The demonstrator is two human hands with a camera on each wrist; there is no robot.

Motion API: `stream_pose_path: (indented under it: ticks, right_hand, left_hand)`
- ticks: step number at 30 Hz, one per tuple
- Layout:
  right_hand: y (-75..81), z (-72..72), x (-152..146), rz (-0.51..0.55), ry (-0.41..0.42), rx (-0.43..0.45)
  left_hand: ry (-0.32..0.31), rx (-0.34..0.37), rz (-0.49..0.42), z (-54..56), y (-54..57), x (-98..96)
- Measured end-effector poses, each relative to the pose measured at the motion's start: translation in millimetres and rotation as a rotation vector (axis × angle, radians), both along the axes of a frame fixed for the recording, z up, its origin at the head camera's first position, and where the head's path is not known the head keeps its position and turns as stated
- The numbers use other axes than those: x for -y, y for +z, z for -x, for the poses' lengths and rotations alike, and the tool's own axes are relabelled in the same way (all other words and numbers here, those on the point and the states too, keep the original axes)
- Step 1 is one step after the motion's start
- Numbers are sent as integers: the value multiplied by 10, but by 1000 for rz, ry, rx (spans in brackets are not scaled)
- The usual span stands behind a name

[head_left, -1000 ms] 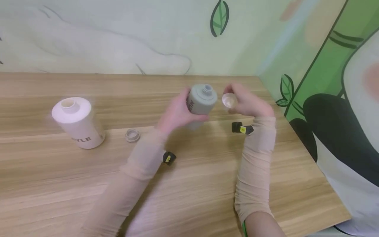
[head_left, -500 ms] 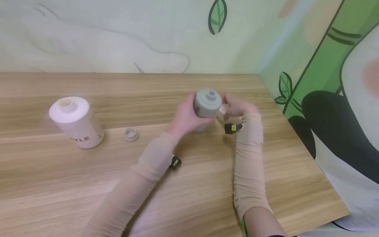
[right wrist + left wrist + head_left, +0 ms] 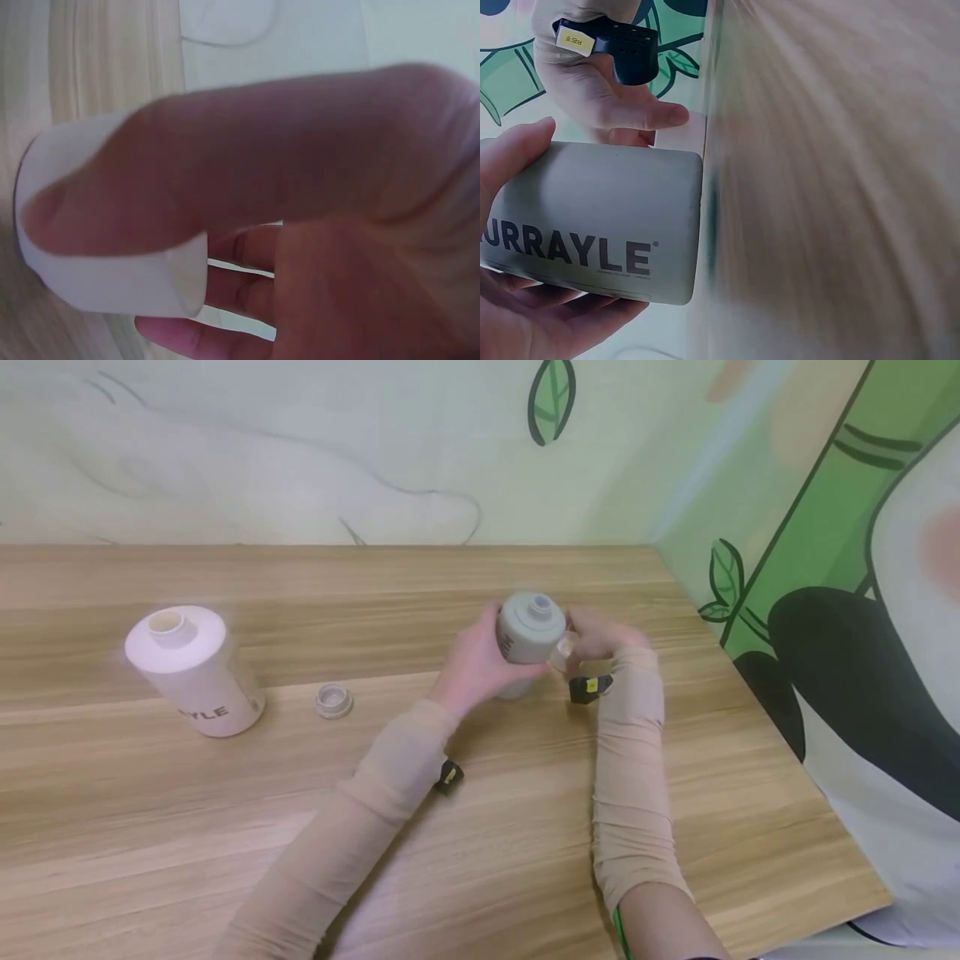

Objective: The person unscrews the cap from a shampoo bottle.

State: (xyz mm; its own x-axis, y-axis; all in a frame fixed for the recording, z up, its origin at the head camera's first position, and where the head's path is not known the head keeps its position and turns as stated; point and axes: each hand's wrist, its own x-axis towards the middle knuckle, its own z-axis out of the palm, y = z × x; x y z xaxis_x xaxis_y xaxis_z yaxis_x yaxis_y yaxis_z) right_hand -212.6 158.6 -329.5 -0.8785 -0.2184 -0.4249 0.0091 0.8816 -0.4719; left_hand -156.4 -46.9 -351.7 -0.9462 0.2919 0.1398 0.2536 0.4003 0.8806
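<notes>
My left hand (image 3: 480, 667) grips a grey-green bottle (image 3: 529, 635) by its side, fingers and thumb wrapped round it. The bottle's neck is uncapped and faces up. Dark lettering on its side reads "URRAYLE" in the left wrist view, the start covered by my hand. Just right of the bottle, my right hand (image 3: 600, 635) holds a small white cup (image 3: 120, 292) between thumb and fingers. Its base is at or very close to the table. Whether the bottle's base touches the table, I cannot tell for sure.
A larger white bottle (image 3: 202, 672), also uncapped, stands at the left of the wooden table (image 3: 187, 827). Between the two bottles lies a grey cap (image 3: 333, 701). Behind the table rises a painted wall (image 3: 300, 460); the table's right edge runs beside the right arm.
Both hands have come closer together and lower. The bottle has moved right and toward me and stands more upright; the cup has moved left and down beside it.
</notes>
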Motion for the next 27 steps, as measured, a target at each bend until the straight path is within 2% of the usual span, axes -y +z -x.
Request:
stream_pose_path:
  ticks: [5,14,22,27]
  right_hand:
    - [-12,-13,-25,27,-7,12]
    - [11,-15,-49,67,63,47]
    - [26,-28,-77,78,37,86]
    - [23,-41,-107,100,56,80]
  left_hand:
    - [4,-1,-9,13,-20,3]
    - [20,20,-46,41,-16,49]
    - [10,32,-49,51,-17,55]
    - [-2,48,-40,57,-17,53]
